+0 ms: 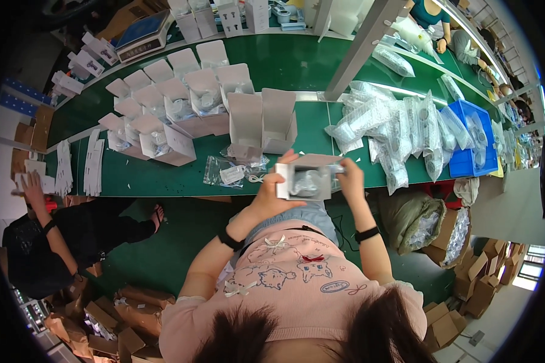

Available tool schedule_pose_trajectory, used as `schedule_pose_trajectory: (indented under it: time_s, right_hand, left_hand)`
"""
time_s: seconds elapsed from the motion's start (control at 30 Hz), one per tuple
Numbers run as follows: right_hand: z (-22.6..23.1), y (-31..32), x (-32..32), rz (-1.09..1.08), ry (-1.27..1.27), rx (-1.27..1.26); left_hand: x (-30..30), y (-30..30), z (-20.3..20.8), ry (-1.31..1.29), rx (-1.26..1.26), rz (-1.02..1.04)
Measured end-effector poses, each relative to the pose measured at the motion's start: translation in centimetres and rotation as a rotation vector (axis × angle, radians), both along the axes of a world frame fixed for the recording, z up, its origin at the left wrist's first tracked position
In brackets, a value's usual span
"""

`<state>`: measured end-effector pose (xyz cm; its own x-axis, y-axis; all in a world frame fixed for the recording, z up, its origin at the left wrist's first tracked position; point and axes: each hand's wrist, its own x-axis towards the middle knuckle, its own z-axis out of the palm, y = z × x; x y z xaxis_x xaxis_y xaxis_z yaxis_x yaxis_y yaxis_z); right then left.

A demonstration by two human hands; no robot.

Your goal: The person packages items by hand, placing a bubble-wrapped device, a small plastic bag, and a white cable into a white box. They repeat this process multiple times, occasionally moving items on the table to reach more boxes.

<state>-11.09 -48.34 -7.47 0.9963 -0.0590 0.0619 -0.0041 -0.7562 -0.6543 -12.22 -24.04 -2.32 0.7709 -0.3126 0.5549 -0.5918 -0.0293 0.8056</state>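
Observation:
My left hand (269, 195) is wrapped round a small white carton (283, 187), held open side up in front of my waist at the table's edge. Inside the carton sits a clear plastic-wrapped item (307, 183), its kind hard to make out. At the carton's right edge, the fingers of my right hand (351, 180) are pinched together on a small greyish piece that I cannot make out. Just beyond lie a small clear bag with a white part (231, 175) and a coiled white cable (256, 178). Two open white cartons (246, 124) stand behind them.
Rows of open cartons (181, 124) with bagged items fill the table's left part. Bubble-wrapped items (399, 130) pile up at right, beside a blue bin (466, 162). A metal post (363, 51) rises behind. A co-worker's hand (33, 189) is near flat white pieces (93, 163).

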Motion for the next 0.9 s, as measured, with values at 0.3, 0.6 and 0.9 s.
schedule_pose_trajectory:
  time_s: [0.3,0.6,0.9]
  right_hand:
    - [12.4,-4.0,-2.2,-0.101,-0.134,0.811]
    - [16.9,2.6,-2.6,0.326,0.025,0.217]
    - [14.3,3.6,-1.8,0.472,-0.189,0.056]
  left_hand:
    - [2.6,-5.3,-0.3,0.273,0.166,0.088]
    - [2.6,-4.3,1.8,0.332,0.373,0.043]
    - [2.9,-3.9,3.5,0.218,0.553,0.073]
